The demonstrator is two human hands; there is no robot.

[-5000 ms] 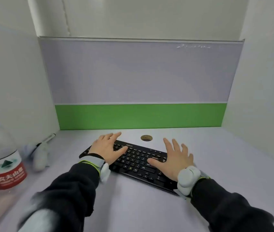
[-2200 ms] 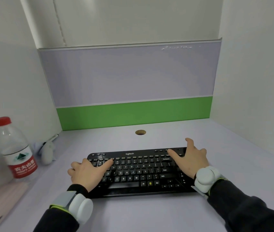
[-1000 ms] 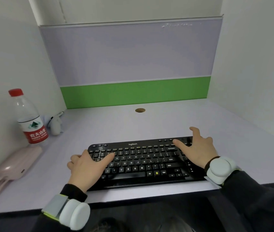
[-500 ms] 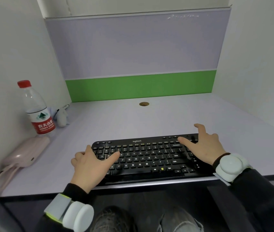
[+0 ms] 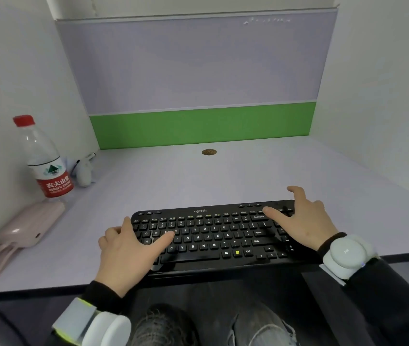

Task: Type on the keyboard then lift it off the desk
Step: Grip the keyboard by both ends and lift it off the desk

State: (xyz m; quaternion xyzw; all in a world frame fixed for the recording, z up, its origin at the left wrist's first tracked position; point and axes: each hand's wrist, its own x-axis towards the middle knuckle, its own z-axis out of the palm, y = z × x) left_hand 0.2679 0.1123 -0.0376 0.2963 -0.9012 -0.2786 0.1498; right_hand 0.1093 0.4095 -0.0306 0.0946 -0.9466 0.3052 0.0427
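A black Logitech keyboard (image 5: 213,233) lies level and square to me at the front of the pale desk (image 5: 223,178), its front edge reaching past the desk's front edge. My left hand (image 5: 128,253) holds its left end, thumb lying on the keys and fingers curled around the side. On the right end sits my right hand (image 5: 303,223), thumb on the top row and fingers wrapped over the back corner. I cannot tell whether the keyboard touches the desk.
A water bottle (image 5: 46,161) with a red cap stands at the left wall, a small white object (image 5: 85,172) behind it and a pink device (image 5: 23,226) in front. A cable hole (image 5: 209,152) sits mid-desk. My knees show below the desk edge.
Earlier both hands typed on the angled keyboard further back. Since then it has been squared and drawn to the desk's front edge, with both hands moved to its ends.
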